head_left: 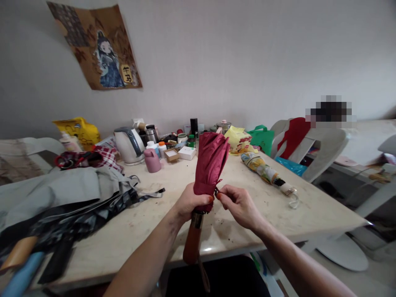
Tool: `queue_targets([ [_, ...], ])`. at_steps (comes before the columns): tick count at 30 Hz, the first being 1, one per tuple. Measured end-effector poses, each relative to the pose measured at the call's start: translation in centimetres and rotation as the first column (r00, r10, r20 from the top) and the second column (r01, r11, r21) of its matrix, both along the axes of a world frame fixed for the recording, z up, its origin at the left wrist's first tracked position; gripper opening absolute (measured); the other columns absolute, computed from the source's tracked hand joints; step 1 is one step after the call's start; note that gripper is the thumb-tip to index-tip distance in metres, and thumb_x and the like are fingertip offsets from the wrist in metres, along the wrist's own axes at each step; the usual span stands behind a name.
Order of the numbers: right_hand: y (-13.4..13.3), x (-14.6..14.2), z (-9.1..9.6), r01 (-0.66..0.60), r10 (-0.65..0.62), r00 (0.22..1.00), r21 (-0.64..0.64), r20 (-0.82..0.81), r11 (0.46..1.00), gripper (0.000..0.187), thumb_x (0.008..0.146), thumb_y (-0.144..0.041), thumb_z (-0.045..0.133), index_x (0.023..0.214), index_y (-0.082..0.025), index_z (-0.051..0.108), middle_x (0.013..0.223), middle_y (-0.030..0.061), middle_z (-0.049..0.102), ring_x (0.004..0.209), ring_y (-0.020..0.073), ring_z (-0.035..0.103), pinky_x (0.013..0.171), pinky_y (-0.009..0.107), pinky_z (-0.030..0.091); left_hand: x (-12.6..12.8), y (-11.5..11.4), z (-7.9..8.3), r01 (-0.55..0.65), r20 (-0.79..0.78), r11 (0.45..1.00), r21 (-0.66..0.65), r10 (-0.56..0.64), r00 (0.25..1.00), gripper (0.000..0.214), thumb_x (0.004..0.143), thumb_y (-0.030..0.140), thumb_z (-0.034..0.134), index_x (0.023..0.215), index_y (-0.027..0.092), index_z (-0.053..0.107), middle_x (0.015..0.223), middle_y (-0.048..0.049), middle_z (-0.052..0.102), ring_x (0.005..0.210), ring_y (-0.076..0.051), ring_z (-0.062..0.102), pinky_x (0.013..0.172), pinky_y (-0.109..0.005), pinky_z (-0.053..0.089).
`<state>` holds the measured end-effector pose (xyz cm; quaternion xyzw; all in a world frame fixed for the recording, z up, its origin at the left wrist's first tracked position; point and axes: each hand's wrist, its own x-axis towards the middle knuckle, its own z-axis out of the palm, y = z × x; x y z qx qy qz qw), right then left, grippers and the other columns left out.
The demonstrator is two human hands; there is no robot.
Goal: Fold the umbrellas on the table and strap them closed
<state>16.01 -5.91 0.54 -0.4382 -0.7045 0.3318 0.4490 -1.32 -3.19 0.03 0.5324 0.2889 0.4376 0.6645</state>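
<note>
While the left hand (192,202) wraps around the gathered lower end of a folded maroon umbrella (210,165), the right hand (238,204) pinches the small strap at the canopy's side between thumb and forefinger. The left grip is closed firmly around the fabric just above the brown wooden handle (192,241), which hangs down past the front edge of the table (309,214). The umbrella stands nearly upright above the table's near middle, its loose top flaring slightly.

Behind it, along the wall, stands a crowd of containers. A white electric kettle (129,144) with its lid down sits at the left; its contents cannot be seen. Just beside it is a pink bottle (152,160), capped. A small open cardboard box (171,154) looks empty, and a closed white box (187,152) lies next to it. Several little pill bottles and jars stand near them, their contents too small to tell. A yellow packet (238,140) and a green bag (262,138) rest farther right, the bag's inside hidden.

To the right on the table lies a second, patterned folded umbrella (267,173), well apart from the hands. At the left, a grey and black heap of umbrella fabric (71,198) spreads over the table's end. A yellow bag (78,130) sits behind it.
</note>
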Motion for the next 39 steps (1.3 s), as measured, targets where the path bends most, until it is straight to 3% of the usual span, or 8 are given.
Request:
queue_targets([
  [5,0.0,-0.1,0.2,-0.036,0.034,0.998,-0.039,-0.043,0.999,0.028,0.084,-0.039,0.05,0.064,-0.019,0.049,0.058,-0.0028,0.044,0.055,0.0103,0.037,0.052,0.025,0.029,-0.3,0.2,-0.1,0.019,0.015,1.0,0.003,-0.019,1.0,0.036,0.055,0.027,0.082,0.08,0.008,0.064,0.06,-0.0011,0.058,0.05,-0.009,0.05,0.047,-0.021,0.04],
  [11,0.0,-0.2,0.3,0.03,-0.038,0.993,-0.077,-0.11,0.997,0.029,0.081,-0.045,0.05,0.067,-0.019,0.051,0.055,-0.0048,0.039,0.051,0.0096,0.032,0.048,0.025,0.026,-0.5,-0.1,0.0,-0.014,0.022,1.0,-0.001,0.014,1.0,0.036,0.053,0.027,0.08,0.078,0.009,0.062,0.063,-0.0021,0.059,0.052,-0.01,0.051,0.047,-0.022,0.042],
  [32,-0.5,-0.4,0.3,-0.03,0.027,0.999,0.067,0.043,0.997,0.025,0.089,-0.033,0.045,0.068,-0.019,0.049,0.06,-0.003,0.041,0.056,0.0107,0.036,0.053,0.025,0.03,0.0,-0.7,-0.1,0.018,-0.004,1.0,0.008,-0.017,1.0,0.035,0.055,0.026,0.079,0.081,0.01,0.061,0.061,0.0007,0.056,0.05,-0.009,0.049,0.047,-0.023,0.041],
  [35,-1.0,-1.0,0.2,0.024,-0.03,0.998,0.122,0.052,0.992,0.026,0.09,-0.033,0.045,0.068,-0.02,0.046,0.058,-0.0032,0.042,0.054,0.0107,0.037,0.053,0.025,0.031,0.1,-0.8,0.0,0.011,-0.004,0.999,0.03,-0.011,1.0,0.035,0.055,0.025,0.079,0.08,0.01,0.061,0.06,0.0004,0.056,0.05,-0.01,0.049,0.047,-0.022,0.041],
  [37,-0.9,-1.2,0.5,0.04,-0.051,0.997,0.155,0.063,0.987,0.026,0.089,-0.032,0.048,0.066,-0.02,0.046,0.057,-0.003,0.043,0.054,0.0108,0.038,0.054,0.025,0.031,0.1,-0.8,0.2,-0.022,-0.006,0.999,0.039,0.022,1.0,0.034,0.054,0.024,0.08,0.079,0.01,0.06,0.06,0.0009,0.055,0.051,-0.009,0.048,0.047,-0.022,0.04],
  [39,-0.2,-0.9,1.3,0.0,-0.003,1.0,0.107,0.029,0.994,0.028,0.088,-0.037,0.053,0.065,-0.02,0.049,0.056,-0.0026,0.045,0.053,0.0109,0.039,0.052,0.025,0.032,-0.1,-1.0,0.4,-0.024,0.023,0.999,0.023,0.024,0.999,0.036,0.054,0.025,0.081,0.079,0.01,0.061,0.061,0.0002,0.056,0.051,-0.009,0.049,0.047,-0.021,0.039],
])
